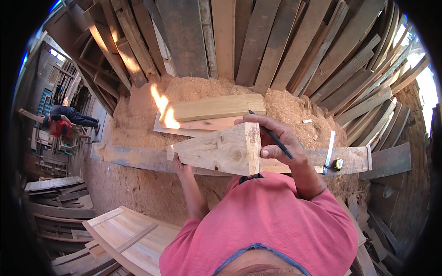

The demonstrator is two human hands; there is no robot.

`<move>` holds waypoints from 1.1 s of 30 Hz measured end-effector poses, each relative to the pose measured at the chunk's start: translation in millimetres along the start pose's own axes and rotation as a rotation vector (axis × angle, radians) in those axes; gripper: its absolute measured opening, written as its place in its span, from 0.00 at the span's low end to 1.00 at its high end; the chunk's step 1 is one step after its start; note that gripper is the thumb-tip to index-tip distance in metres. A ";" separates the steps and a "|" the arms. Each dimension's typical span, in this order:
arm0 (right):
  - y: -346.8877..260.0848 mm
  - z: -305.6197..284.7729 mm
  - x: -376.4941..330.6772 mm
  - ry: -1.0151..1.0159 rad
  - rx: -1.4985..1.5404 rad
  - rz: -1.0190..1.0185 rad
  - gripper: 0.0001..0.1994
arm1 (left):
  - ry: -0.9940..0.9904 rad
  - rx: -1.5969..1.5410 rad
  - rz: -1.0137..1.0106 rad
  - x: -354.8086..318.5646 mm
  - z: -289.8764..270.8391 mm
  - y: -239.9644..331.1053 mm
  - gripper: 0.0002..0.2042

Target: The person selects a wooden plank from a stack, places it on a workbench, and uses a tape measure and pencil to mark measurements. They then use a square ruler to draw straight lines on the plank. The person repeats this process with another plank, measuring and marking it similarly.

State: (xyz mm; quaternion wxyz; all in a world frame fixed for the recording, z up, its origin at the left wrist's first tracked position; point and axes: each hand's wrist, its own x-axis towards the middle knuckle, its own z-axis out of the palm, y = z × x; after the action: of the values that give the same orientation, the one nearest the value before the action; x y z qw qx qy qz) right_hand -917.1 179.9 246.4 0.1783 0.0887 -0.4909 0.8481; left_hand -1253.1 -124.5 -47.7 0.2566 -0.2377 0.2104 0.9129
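We are best steadying the pale, knotty wooden board (216,149) above the long, worn wooden counter (124,156) by both ends — left grip (181,167) and right grip (289,139) clamped on it — with the slim dark pencil (279,143) angled clear.

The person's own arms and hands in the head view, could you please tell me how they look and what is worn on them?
The left hand, partly hidden, and the right hand show no gloves. Both forearms are bare, with no watch or bracelet visible. The short sleeves are plain pinkish red, matching the shirt, which has a blue neckline trim.
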 end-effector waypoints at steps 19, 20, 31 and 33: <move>2.2 -97.6 -65.9 0.562 -0.611 0.211 0.38 | 0.162 0.046 0.273 -58.6 45.0 -57.8 0.30; 9.0 -104.8 -68.3 0.568 -0.679 0.192 0.34 | 0.169 0.034 0.287 -66.8 53.3 -59.3 0.32; 83.7 -170.1 -89.8 0.852 -1.523 0.484 0.09 | -0.088 0.048 0.416 -94.5 86.1 -66.9 0.47; 98.3 -183.0 -93.6 0.847 -1.573 0.549 0.12 | -0.154 0.080 0.414 -98.7 88.9 -69.3 0.48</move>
State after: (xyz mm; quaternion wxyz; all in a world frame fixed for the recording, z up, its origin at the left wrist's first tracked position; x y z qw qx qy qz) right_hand -864.7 273.2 45.2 0.1445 -0.4931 -0.8218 0.2461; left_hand -1168.2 -61.9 58.6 0.0882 -0.1087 0.2707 0.9524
